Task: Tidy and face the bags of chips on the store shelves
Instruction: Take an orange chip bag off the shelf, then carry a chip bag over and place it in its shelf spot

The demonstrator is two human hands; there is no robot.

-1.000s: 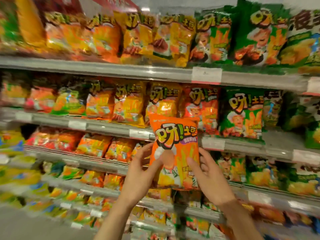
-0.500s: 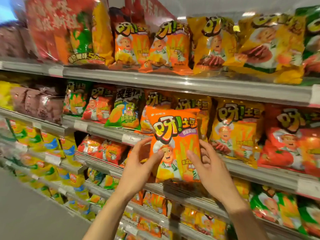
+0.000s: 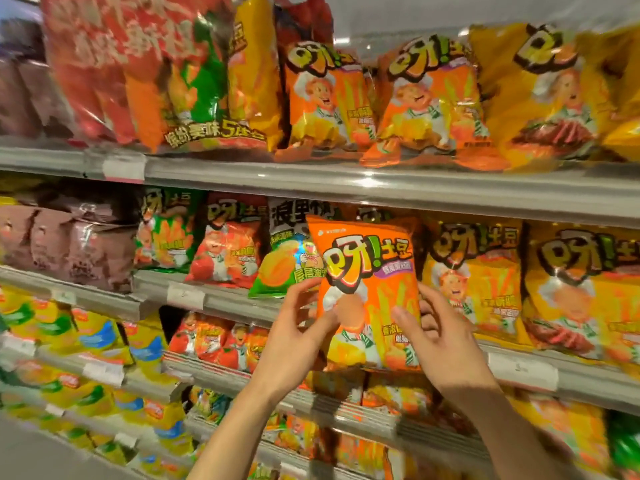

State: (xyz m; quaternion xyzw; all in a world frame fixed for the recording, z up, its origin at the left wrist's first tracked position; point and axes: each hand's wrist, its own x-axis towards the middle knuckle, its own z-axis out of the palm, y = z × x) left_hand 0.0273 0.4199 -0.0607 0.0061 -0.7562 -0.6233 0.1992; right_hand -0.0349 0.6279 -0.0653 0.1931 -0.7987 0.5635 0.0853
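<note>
grey metal shelf rails ran in tiers across store aisle, slanting down toward left. white paper price tags sat clipped in rail fronts, print too blurred to read. pale grey smooth floor showed at bottom left corner. whitish ceiling showed above top tier, with small bright ceiling light between packs. glare glinted on top rail. lighting was warm, edges of view blurred.
</note>
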